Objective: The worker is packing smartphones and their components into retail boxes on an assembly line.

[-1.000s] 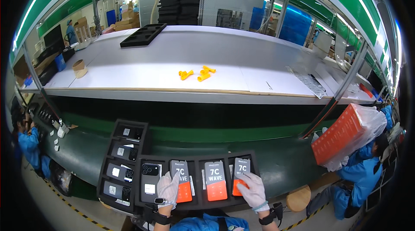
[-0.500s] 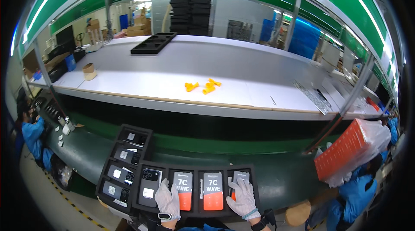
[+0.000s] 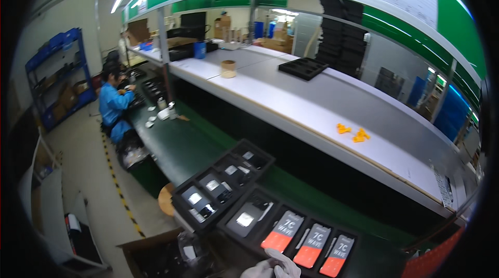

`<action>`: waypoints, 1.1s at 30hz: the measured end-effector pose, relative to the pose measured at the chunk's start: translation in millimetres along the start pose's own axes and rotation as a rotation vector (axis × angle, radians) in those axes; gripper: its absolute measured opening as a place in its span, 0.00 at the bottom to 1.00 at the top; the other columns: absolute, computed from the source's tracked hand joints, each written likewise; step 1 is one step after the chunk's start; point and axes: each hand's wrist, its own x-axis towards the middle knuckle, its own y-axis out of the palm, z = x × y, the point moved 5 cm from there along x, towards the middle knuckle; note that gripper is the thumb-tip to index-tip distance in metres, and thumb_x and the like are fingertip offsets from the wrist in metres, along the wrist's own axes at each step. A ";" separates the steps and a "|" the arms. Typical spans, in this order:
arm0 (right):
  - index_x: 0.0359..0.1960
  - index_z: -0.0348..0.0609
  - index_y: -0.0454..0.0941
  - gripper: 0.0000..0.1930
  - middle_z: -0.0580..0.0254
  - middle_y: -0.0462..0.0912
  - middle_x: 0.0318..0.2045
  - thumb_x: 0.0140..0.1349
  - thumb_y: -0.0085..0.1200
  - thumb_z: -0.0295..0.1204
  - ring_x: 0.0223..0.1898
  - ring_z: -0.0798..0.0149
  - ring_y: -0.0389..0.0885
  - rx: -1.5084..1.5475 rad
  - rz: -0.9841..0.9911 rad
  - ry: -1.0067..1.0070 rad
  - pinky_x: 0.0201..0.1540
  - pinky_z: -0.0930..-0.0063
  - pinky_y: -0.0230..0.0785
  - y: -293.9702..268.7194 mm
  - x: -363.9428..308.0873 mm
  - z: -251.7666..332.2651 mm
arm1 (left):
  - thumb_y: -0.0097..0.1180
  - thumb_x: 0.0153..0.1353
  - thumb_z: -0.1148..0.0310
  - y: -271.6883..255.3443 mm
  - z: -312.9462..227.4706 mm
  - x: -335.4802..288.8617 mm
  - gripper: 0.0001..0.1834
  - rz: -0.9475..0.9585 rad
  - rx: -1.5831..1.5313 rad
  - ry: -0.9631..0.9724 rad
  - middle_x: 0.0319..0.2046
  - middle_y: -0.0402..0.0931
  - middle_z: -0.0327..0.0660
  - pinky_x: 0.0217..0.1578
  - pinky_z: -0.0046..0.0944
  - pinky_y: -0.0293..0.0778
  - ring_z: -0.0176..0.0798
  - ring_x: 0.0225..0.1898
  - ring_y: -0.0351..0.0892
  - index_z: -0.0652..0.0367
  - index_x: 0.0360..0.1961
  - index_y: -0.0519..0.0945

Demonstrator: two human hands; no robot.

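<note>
At the lower edge, my left hand (image 3: 257, 270) and my right hand (image 3: 285, 264), both in white gloves, are close together with their fingers bent in. Anything between the fingers is hidden. Just beyond them lies a black tray (image 3: 258, 190) with a row of compartments. Its leftmost compartment holds a dark phone (image 3: 245, 219) with a white label. The others hold grey-and-orange packages (image 3: 312, 245) of flat, phone-like shape. Beside it to the left, a second black tray (image 3: 183, 189) carries several dark phones (image 3: 199, 203) with white labels.
Both trays rest on a green bench (image 3: 171, 156). A carton (image 3: 131, 258) with plastic-wrapped items stands lower left. The white shelf (image 3: 291, 106) beyond bears yellow pieces (image 3: 359, 135), a brown cylinder (image 3: 228, 69) and a black tray (image 3: 303, 69). A person in blue (image 3: 113, 104) sits far left.
The view has swung left, so the trays appear farther right. My hands have left the phone and package compartments and come together at the tray's near edge.
</note>
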 end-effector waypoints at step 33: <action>0.50 0.35 0.75 0.18 0.42 0.76 0.51 0.66 0.47 0.36 0.52 0.45 0.76 -0.781 1.127 -0.476 0.56 0.64 0.68 478.7 -46.8 -609.6 | 0.40 0.71 0.53 -189.7 440.8 -339.8 0.27 -0.807 -0.656 -0.984 0.12 0.72 0.37 0.18 0.35 0.67 0.34 0.13 0.71 0.56 0.16 0.75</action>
